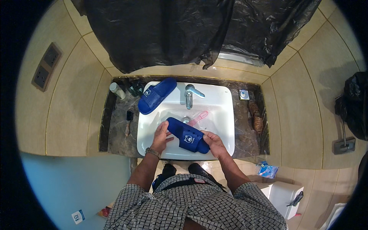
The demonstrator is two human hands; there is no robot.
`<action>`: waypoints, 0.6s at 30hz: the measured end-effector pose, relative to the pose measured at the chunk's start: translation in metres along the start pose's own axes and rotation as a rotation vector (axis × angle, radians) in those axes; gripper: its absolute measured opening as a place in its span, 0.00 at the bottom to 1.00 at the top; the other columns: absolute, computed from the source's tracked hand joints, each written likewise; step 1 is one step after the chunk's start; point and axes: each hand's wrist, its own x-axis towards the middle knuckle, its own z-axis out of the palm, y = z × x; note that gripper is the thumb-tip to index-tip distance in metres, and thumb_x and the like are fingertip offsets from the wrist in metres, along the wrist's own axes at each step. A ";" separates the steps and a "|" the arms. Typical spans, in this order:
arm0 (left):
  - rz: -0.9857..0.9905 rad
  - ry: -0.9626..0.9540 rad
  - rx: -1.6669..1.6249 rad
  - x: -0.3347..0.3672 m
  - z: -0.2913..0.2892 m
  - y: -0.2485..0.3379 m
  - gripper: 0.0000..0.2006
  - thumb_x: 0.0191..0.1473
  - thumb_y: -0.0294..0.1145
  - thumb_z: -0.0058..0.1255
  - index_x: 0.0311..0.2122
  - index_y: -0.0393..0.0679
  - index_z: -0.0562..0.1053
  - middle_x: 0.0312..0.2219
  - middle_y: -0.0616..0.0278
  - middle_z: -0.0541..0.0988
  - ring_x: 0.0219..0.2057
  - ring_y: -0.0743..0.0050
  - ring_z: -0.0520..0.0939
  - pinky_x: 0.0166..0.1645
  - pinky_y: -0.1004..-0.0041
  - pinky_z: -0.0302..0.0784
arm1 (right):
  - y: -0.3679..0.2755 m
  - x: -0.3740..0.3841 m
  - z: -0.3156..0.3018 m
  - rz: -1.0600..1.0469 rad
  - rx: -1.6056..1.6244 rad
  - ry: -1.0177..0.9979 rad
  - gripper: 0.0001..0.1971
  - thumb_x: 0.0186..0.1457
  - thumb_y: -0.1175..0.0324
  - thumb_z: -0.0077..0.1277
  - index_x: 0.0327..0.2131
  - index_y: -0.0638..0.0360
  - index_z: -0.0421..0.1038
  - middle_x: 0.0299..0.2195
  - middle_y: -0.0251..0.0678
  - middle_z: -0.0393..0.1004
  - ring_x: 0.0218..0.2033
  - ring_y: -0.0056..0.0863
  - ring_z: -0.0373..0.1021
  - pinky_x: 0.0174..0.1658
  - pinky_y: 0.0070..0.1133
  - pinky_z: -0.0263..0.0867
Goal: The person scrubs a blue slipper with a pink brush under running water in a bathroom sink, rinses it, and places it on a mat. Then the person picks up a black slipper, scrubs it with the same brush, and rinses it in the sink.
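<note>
Holding a blue slipper (pixel 186 132) over the near part of the white sink (pixel 229 126), you have both hands on it. Your right hand (pixel 215 145) grips the right end, thumb on top and fingers mostly hidden. Your left hand (pixel 160 136) takes the left end, its fingers partly bent around the near edge; you cannot tell how firmly they press. The slipper tilts, its left end farther away than its right, with a white animal-face print on its strap. Beyond it, a pink long-handled item (pixel 198 118) lies in the basin near the drain. A second slipper (pixel 157 96) rests across the sink's far left corner, left of the metal faucet (pixel 189 97).
</note>
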 end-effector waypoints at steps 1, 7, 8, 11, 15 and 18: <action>0.014 0.008 0.015 0.003 -0.005 0.000 0.31 0.63 0.55 0.56 0.65 0.50 0.65 0.54 0.63 0.74 0.47 0.66 0.77 0.47 0.57 0.80 | 0.003 0.002 -0.003 0.000 0.032 0.008 0.18 0.71 0.65 0.48 0.59 0.62 0.72 0.47 0.32 0.79 0.46 0.20 0.74 0.55 0.20 0.69; 0.093 -0.068 -0.023 0.006 -0.008 0.004 0.20 0.64 0.48 0.57 0.56 0.51 0.72 0.42 0.66 0.82 0.40 0.71 0.84 0.44 0.60 0.84 | 0.024 0.020 -0.025 -0.011 0.176 0.114 0.16 0.70 0.65 0.51 0.54 0.63 0.75 0.43 0.31 0.81 0.41 0.18 0.75 0.50 0.20 0.71; 0.106 -0.062 -0.075 0.007 -0.010 0.001 0.18 0.64 0.45 0.57 0.55 0.51 0.73 0.42 0.65 0.82 0.40 0.70 0.85 0.44 0.60 0.85 | 0.024 0.021 -0.023 -0.006 0.177 0.138 0.15 0.70 0.65 0.51 0.53 0.64 0.76 0.42 0.30 0.81 0.40 0.17 0.75 0.48 0.19 0.71; 0.143 -0.125 -0.216 0.011 -0.014 -0.008 0.15 0.65 0.41 0.57 0.53 0.51 0.73 0.44 0.63 0.83 0.43 0.68 0.86 0.44 0.62 0.86 | 0.030 0.027 -0.018 -0.021 0.225 0.162 0.13 0.70 0.65 0.50 0.50 0.63 0.77 0.39 0.30 0.81 0.37 0.17 0.74 0.44 0.19 0.72; 0.141 -0.193 -0.216 -0.001 0.008 -0.006 0.13 0.65 0.39 0.56 0.53 0.51 0.73 0.45 0.61 0.82 0.43 0.67 0.86 0.44 0.61 0.86 | 0.050 0.037 -0.021 -0.006 0.131 0.266 0.15 0.71 0.61 0.48 0.47 0.62 0.78 0.38 0.31 0.80 0.35 0.17 0.73 0.42 0.19 0.72; 0.047 -0.204 -0.189 -0.014 0.023 -0.016 0.15 0.66 0.37 0.55 0.55 0.50 0.71 0.46 0.60 0.82 0.43 0.65 0.86 0.45 0.60 0.87 | 0.060 0.044 -0.001 -0.015 0.080 0.335 0.16 0.72 0.59 0.47 0.45 0.62 0.79 0.36 0.30 0.79 0.34 0.18 0.72 0.41 0.19 0.70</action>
